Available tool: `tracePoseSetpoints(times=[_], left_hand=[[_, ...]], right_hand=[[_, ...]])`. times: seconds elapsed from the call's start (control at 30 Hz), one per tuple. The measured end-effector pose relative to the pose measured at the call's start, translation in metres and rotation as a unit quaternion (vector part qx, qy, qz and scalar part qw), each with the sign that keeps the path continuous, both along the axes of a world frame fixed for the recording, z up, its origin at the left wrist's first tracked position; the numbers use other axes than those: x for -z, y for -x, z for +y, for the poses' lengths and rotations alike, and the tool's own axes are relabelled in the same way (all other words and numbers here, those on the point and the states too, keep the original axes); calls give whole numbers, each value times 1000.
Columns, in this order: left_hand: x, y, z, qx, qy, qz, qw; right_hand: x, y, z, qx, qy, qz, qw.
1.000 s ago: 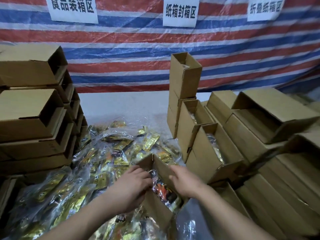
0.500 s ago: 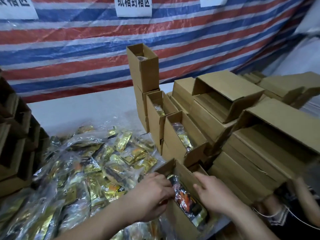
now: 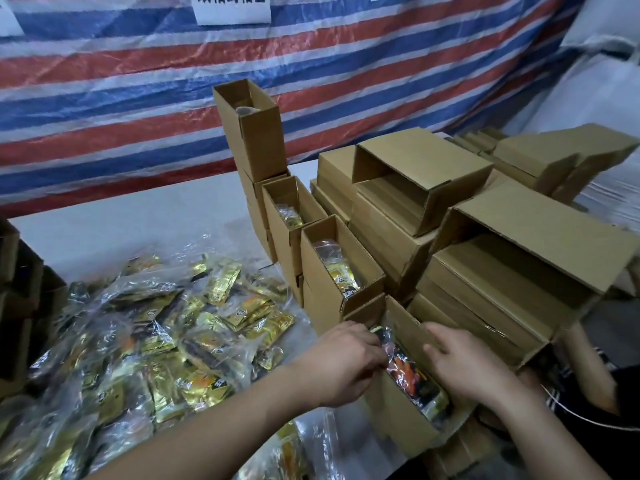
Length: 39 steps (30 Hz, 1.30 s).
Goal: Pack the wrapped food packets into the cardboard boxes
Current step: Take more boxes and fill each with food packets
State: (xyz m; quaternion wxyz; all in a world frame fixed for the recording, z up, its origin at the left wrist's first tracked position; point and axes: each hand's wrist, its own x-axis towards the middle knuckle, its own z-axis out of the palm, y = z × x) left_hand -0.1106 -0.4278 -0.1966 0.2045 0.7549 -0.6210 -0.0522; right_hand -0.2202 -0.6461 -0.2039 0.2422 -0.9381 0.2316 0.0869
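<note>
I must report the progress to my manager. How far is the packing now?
Done: two open boxes behind the hands already hold packets. In hand: the left hand and right hand are at the nearest box, packets showing inside. Left: a large pile of packets on the table, and empty boxes on the right.

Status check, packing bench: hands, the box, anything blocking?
Left hand pressing packets into the near box. Right hand flat on its right wall, steadying it. Filled boxes close behind; nothing blocking.
</note>
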Motion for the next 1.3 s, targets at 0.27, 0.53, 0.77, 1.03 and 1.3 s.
tracePoseSetpoints(times=[0.27,0.53,0.77,1.03,1.3], left_hand=[[-15,-12,-12,-12,-1,8,1000],[-13,-22,-19,-21,24,28,999],[-7,-24,-27,-14,24,28,999],[-8,-25,-27,-4,24,15,1000],[-8,-24,-29,-1,22,-4,1000]], right_hand=[[-8,-19,-16,10,-41,17,999],[-6,-35,-18,9,-26,34,999],[-2,-31,-19,32,-29,23,999],[1,-27,-15,39,-19,16,999],[-2,-26,-16,32,6,7,999]])
